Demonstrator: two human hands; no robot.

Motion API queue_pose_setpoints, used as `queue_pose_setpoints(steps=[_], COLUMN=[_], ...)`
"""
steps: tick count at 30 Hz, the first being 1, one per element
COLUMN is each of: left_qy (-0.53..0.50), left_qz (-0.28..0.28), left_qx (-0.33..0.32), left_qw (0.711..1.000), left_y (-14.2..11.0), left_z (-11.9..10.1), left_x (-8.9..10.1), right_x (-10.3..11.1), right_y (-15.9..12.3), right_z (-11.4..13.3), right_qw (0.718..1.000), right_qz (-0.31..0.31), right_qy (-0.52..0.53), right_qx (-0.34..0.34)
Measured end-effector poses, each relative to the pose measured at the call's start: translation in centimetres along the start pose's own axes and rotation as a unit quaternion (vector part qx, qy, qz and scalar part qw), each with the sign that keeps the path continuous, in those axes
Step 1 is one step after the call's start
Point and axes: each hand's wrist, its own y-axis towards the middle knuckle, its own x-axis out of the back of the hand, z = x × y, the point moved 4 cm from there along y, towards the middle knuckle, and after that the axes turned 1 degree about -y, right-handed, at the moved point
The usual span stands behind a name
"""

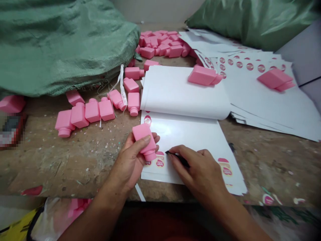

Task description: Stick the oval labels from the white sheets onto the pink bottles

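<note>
My left hand (pixel 131 159) grips a pink plastic bottle (pixel 144 139), its thumb across the bottle's side and the neck tilted down to the right. Below the bottle lies a white sticker sheet (pixel 185 137), with small pink-and-yellow baby labels (pixel 159 159) along its near part. In my right hand (pixel 197 167) is a slim black pointed tool (pixel 182 160), mostly covered by the fingers. Its tip is just right of one label; whether it touches the sheet I cannot tell. The sheet's upper part is covered by a folded-back white sheet (pixel 180 90).
Several pink bottles (pixel 92 110) stand or lie at the left, with a heap of pink bottles (pixel 163 43) behind. Two bottles rest on paper, one on the stacked sheets (pixel 265 103) at the right. Green sacks (pixel 62 47) flank the back. The wooden table's front edge (pixel 163 200) is close.
</note>
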Motion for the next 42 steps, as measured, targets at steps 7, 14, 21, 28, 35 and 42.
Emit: queue_pose_setpoints(steps=[7,14,21,28,35,42], left_qy=[0.005,-0.009,-0.030,-0.045,0.018,0.020], left_qz=[0.005,0.016,0.012,0.020,0.029,0.117], left_qx=[-0.002,-0.012,-0.004,-0.011,-0.039,0.006], left_qw=[1.000,1.000,0.999,0.999,0.999,0.993], left_y=[0.1,0.2,0.4,0.6,-0.6,-4.2], left_z=[0.1,0.2,0.0,-0.2,-0.2,3.2], left_x=[0.2,0.2,0.2,0.3,-0.3,-1.8], right_x=[0.2,0.1,-0.1,0.7,4.7,4.2], right_y=[0.2,0.5,0.0,-2.1,-2.2,-1.4], right_z=[0.2,0.2,-1.0,1.7,1.9,0.4], right_qw=[0.999,0.999,0.989,0.984,0.882,0.835], right_qz=[0.011,0.036,0.066,0.118,0.119,-0.056], right_qy=[-0.038,0.001,0.094,0.133,0.448,0.504], right_qx=[-0.010,-0.027,-0.090,-0.003,-0.086,-0.215])
